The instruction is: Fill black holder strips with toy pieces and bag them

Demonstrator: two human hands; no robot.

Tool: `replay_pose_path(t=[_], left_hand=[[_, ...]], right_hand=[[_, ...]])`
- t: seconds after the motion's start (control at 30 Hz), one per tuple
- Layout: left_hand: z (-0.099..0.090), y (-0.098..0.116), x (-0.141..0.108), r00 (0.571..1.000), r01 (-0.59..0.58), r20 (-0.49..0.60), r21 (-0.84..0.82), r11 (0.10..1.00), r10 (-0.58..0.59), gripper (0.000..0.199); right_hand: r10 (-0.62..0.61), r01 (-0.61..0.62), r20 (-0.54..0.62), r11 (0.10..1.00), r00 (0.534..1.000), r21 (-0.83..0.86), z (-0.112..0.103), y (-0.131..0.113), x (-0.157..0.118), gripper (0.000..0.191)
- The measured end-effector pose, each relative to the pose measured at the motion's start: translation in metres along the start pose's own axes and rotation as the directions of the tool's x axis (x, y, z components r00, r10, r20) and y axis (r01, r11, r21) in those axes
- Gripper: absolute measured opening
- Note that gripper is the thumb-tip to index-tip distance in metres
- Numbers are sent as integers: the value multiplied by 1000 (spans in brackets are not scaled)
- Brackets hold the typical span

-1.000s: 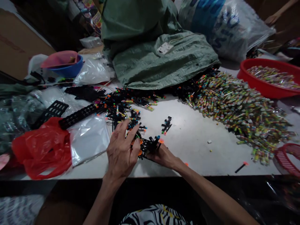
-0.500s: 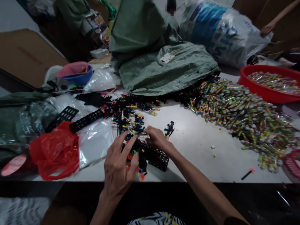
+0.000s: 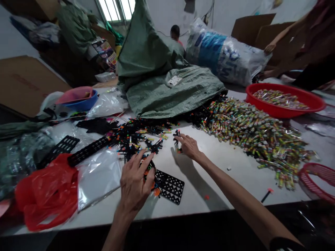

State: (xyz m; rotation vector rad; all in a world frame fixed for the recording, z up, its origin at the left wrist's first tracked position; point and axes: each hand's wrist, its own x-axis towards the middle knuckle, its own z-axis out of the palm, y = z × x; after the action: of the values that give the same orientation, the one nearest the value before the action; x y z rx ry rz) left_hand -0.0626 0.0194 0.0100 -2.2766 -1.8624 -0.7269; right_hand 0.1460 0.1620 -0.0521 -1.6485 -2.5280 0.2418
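My left hand [image 3: 134, 184] curls over a cluster of black plastic pieces with orange discs [image 3: 149, 177], holding it against the white table [image 3: 209, 181]. Beside that hand lies a flat black perforated plastic frame [image 3: 169, 186]. My right hand [image 3: 187, 146] reaches further up, with thumb and fingertips around a small black plastic piece with coloured tips [image 3: 177, 141]. Behind both hands spreads a tangled heap of similar black pieces [image 3: 133, 136]. To the right lies a broad pile of small wrapped sticks in cellophane [image 3: 253, 136].
A red basin of wrapped sticks [image 3: 284, 101] stands at the right. Green woven sacks [image 3: 167, 94], a bulging plastic sack [image 3: 222, 54], a red plastic bag [image 3: 49, 191] and long black frames [image 3: 87, 150] surround the table. A co-worker's arm [image 3: 272, 45] shows upper right; another person [image 3: 176, 36] stands behind.
My view has tilted upward, showing more of the room. The perforated frame now lies apart from my right hand, which has moved up to the small black piece.
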Motion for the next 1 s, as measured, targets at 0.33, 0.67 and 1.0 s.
replay_pose_path(t=[0.33, 0.67, 1.0], left_hand=[[-2, 2, 2, 999, 6, 35, 21, 1000, -7, 40], [-17, 11, -11, 996, -17, 87, 123, 992, 6, 48], [-12, 11, -11, 995, -17, 95, 91, 996, 8, 49]], right_hand=[[390, -420, 162, 871, 906, 256, 19, -9, 34, 19], [134, -292, 259, 432, 957, 853, 34, -47, -46, 21], [-216, 94, 155, 823, 964, 559, 44, -95, -68, 10]])
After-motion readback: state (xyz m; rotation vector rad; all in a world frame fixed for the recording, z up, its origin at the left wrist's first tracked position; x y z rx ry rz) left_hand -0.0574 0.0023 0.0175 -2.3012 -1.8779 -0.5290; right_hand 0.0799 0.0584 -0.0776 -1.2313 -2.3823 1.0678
